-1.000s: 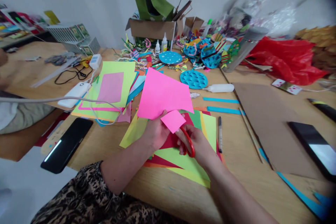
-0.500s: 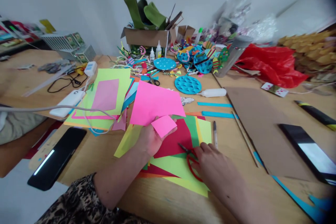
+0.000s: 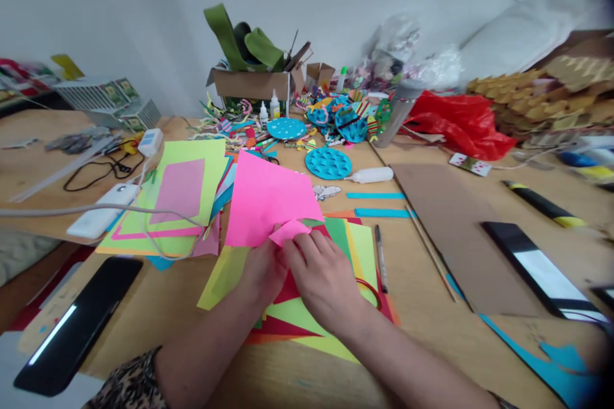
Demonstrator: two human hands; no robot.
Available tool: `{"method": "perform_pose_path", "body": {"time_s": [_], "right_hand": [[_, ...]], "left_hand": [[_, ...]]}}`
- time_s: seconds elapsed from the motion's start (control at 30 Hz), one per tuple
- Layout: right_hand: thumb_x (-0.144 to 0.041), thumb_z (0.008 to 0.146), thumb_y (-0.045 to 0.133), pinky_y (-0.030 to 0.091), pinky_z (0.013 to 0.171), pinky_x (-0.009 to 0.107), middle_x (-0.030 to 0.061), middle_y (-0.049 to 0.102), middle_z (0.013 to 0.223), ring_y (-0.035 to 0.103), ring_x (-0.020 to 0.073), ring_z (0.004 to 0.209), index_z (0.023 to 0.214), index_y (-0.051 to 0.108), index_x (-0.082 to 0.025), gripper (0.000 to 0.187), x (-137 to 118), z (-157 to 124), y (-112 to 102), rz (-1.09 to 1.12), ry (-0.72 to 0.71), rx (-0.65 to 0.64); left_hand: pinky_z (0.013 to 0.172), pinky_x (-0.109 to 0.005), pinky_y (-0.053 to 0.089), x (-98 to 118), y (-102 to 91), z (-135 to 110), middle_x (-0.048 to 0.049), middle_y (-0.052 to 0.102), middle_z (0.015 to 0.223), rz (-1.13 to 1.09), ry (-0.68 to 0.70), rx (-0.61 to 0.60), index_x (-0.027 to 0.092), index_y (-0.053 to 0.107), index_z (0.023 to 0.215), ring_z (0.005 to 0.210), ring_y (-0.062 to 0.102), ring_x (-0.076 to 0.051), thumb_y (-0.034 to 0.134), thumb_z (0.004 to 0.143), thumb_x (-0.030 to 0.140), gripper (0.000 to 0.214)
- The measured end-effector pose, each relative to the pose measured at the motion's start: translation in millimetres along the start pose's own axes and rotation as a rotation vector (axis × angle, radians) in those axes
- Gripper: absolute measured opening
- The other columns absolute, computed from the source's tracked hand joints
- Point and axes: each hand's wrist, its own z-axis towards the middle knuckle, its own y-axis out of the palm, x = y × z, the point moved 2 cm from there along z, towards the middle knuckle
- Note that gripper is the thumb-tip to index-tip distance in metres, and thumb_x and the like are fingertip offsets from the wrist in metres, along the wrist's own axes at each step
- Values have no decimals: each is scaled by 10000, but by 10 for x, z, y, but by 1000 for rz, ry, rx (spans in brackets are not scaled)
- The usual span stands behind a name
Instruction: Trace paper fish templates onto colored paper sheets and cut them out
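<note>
Both forearms reach in from the near edge of the table and slant inward, so that the hands meet just on the near side of the large pink sheet (image 3: 273, 195). The small pink piece (image 3: 290, 231) is at the fingertips of both hands, overlapping the sheet's near edge in this view. The left hand (image 3: 263, 273), palm turned inward, is curled with its fingers closed on the left end of the piece; most of those fingers are hidden, and whether they also hold the sheet I cannot tell. The right hand (image 3: 320, 273) is back uppermost, wrist low, its bent fingers gripping the piece's right end.

Beneath the hands, on the near side of the sheet, lies a stack of coloured paper (image 3: 290, 316). On it, to the right of the right hand, shows a red handle loop of the scissors (image 3: 375, 290). A pen (image 3: 381, 259) lies beyond that loop, nearer and to the right of the sheet.

Left of the sheet are lime papers (image 3: 214, 172) with a pale pink rectangle (image 3: 178, 192) on top. To its right are two blue strips (image 3: 375, 195); farther right and beyond, a white bottle (image 3: 373, 175) and a dimpled blue disc (image 3: 329, 163). Behind the sheet stands a cardboard box (image 3: 249, 84).
</note>
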Motion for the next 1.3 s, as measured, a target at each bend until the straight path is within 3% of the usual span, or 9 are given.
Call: {"method": "perform_pose_path", "body": {"time_s": [0.1, 0.23, 0.4, 0.6, 0.73, 0.83, 0.93, 1.07, 1.3], "right_hand": [[-93, 900, 440, 471, 652, 333, 107, 635, 878, 562, 214, 778, 954, 640, -143, 212, 176, -47, -77, 113, 132, 98], [-199, 917, 476, 477, 689, 276, 60, 665, 852, 608, 161, 752, 954, 640, -180, 170, 532, -138, -173, 488, 520, 171], [-325, 869, 537, 459, 568, 244, 32, 656, 733, 585, 138, 630, 851, 638, -169, 187, 804, -283, -87, 892, 879, 156], [-400, 768, 633, 432, 444, 216, -1, 601, 625, 544, 109, 516, 801, 621, -155, 248, 960, -387, 38, 1072, 1040, 190], [-382, 627, 733, 424, 370, 199, -1, 597, 567, 529, 96, 447, 721, 619, -147, 278, 1282, -472, 73, 1154, 1232, 253], [-297, 586, 744, 408, 345, 181, 7, 593, 552, 526, 90, 438, 678, 617, -144, 219, 1587, -585, 71, 1087, 1371, 322], [-234, 600, 718, 405, 336, 177, 10, 613, 589, 526, 88, 432, 739, 623, -154, 187, 1837, -720, 24, 1018, 1449, 416], [-194, 606, 703, 421, 341, 193, 0, 635, 611, 535, 101, 423, 940, 618, -177, 345, 1994, -884, -58, 1016, 1452, 522], [-169, 650, 664, 449, 347, 182, 0, 606, 585, 559, 94, 413, 784, 635, -150, 139, 1984, -1046, 16, 1051, 1468, 528]], "left_hand": [[1043, -383, 448, 65, 59, -26, -48, 693, 1030, -156, 129, 34, 192, 639, 966, 1232, 526, -252, 532, 890, 151, 138], [1017, -516, 465, 110, 137, -53, -59, 646, 1211, -251, 243, 85, 220, 591, 1169, 1232, 533, -290, 605, 855, 120, 329], [1038, -517, 446, 81, 161, -69, -75, 576, 1336, -225, 229, 54, 270, 504, 1314, 1239, 530, -289, 610, 858, 111, 495], [1040, -535, 435, 103, 154, -79, -112, 581, 1326, -195, 224, 3, 255, 434, 1383, 1178, 578, -311, 600, 877, 144, 543], [1037, -554, 428, 133, 142, -84, -106, 562, 1348, -189, 284, 8, 281, 420, 1389, 1141, 600, -328, 628, 867, 168, 574], [1034, -567, 423, 138, 126, -81, -105, 539, 1373, -182, 309, 17, 305, 399, 1400, 1134, 601, -336, 636, 865, 186, 597], [1042, -569, 411, 138, 110, -74, -113, 557, 1351, -176, 312, 19, 294, 405, 1399, 1139, 598, -336, 644, 860, 194, 598], [1060, -570, 388, 141, 98, -67, -122, 589, 1311, -172, 304, 18, 263, 443, 1374, 1156, 585, -337, 657, 848, 199, 572], [1048, -563, 408, 150, 108, -85, -106, 576, 1329, -149, 327, 24, 273, 456, 1356, 1157, 588, -332, 663, 842, 201, 559]]}}
